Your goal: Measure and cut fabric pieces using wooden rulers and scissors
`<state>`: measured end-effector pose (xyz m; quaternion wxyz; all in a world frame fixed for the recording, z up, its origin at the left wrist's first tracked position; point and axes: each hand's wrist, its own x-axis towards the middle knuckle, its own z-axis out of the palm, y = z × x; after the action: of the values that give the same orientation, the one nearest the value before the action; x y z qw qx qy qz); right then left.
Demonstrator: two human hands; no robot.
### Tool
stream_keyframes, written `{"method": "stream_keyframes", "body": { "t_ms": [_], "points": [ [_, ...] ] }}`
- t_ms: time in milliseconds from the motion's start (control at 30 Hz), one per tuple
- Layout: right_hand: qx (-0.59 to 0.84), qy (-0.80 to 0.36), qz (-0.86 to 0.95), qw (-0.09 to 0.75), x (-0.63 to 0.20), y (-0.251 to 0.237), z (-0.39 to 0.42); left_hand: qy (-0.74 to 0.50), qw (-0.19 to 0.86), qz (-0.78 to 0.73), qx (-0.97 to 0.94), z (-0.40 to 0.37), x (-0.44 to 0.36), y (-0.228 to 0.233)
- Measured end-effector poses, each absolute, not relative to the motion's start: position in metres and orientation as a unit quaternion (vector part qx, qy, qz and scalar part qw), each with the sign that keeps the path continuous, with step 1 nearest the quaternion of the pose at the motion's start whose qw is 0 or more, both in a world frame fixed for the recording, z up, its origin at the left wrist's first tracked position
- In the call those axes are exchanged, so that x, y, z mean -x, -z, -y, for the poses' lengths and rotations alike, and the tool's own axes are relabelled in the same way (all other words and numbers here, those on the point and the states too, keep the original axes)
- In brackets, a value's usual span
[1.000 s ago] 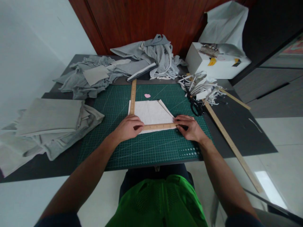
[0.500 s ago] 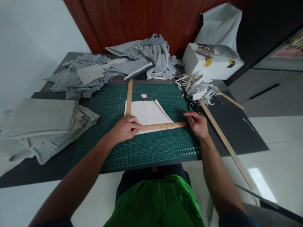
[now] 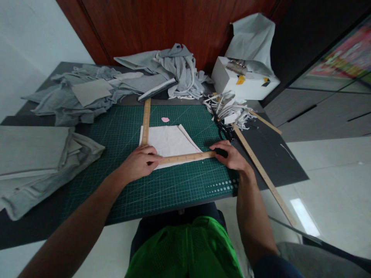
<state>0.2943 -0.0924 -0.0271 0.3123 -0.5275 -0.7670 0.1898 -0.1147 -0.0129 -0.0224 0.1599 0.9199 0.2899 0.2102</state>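
Note:
A wooden L-shaped ruler (image 3: pixel 185 157) lies over a piece of whitish cloth (image 3: pixel 166 139) on the green cutting mat (image 3: pixel 179 183). My left hand (image 3: pixel 140 163) is closed on the ruler's corner and hides it. At the far right end of the ruler's lower arm, my right hand (image 3: pixel 231 156) has its thumb and fingers closed around the tip. The cloth has a slanted, folded-over right edge, and a strip of it shows below the ruler. Above the cloth is a small pink piece (image 3: pixel 165 119), like tailor's chalk.
Black scissors (image 3: pixel 224 129) and a heap of pale fabric strips (image 3: pixel 232 110) lie beyond my right hand, beside a long wooden stick (image 3: pixel 261 170). Folded cloth (image 3: pixel 34 148) fills the left side. Grey fabric (image 3: pixel 179 71) is heaped at the back, near a white box (image 3: pixel 246 83).
My right hand has moved from just beyond the ruler onto its right end and closed there. My left hand stays on the corner. The whole view has shifted slightly.

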Motion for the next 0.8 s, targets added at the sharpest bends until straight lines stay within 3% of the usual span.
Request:
{"method": "stream_keyframes", "body": {
  "t_ms": [167, 800],
  "points": [
    [0.515, -0.181, 0.790, 0.281, -0.294, 0.027, 0.092, -0.206, 0.161, -0.297, -0.918, 0.014, 0.114, 0.021],
    [0.520, -0.167, 0.780, 0.304, -0.282, 0.019, 0.095, -0.184, 0.154, -0.298, -0.924, 0.018, 0.112, 0.016]
  ]
}}
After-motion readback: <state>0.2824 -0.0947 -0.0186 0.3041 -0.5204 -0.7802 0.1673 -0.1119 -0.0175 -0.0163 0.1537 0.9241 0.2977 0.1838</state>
